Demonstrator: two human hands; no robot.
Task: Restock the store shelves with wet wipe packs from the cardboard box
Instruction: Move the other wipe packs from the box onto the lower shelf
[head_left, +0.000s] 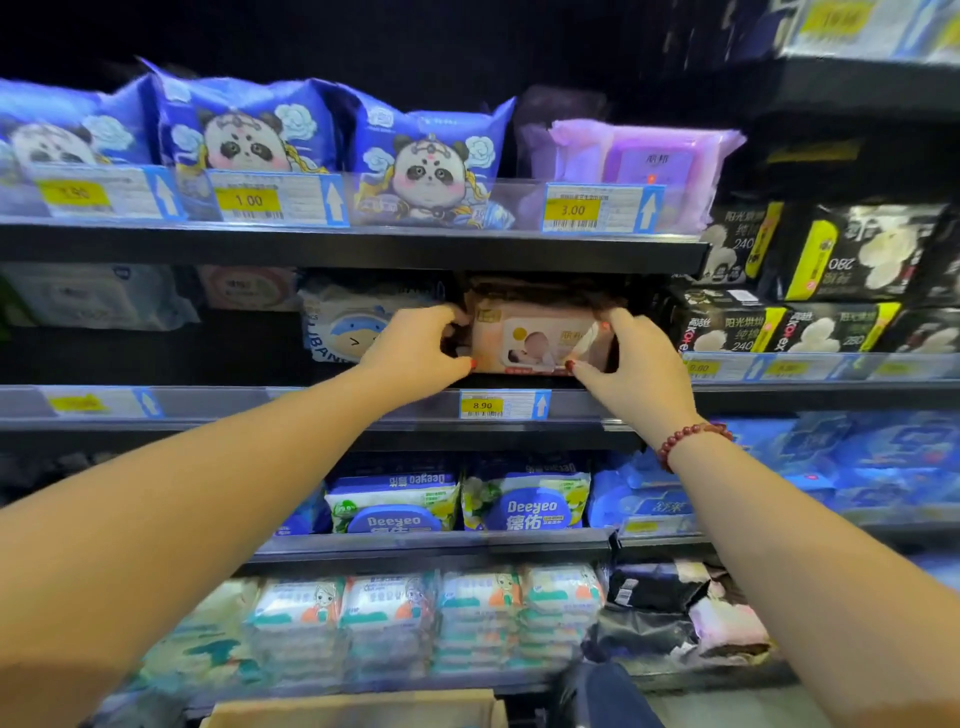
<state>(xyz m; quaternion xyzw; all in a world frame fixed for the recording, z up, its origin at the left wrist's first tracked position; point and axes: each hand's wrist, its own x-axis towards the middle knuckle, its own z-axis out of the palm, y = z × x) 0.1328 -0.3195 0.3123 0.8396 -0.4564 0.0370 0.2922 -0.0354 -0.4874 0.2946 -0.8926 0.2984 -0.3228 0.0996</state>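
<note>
A pink wet wipe pack (535, 338) with a baby picture stands on the second shelf (311, 402), above the 8.90 price tag (504, 404). My left hand (415, 345) grips its left end and my right hand (631, 351) grips its right end, a red bead bracelet on that wrist. More pink packs lie behind it in the dark. The top edge of a cardboard box (353, 709) shows at the bottom of the view, below my arms.
Blue panda packs (426, 166) and a purple pack (644, 161) fill the top shelf. A white-blue pack (353, 322) sits left of the pink one. Black packs (810, 291) stand to the right. Deeyeo packs (524, 504) and stacked white packs (426, 618) fill the lower shelves.
</note>
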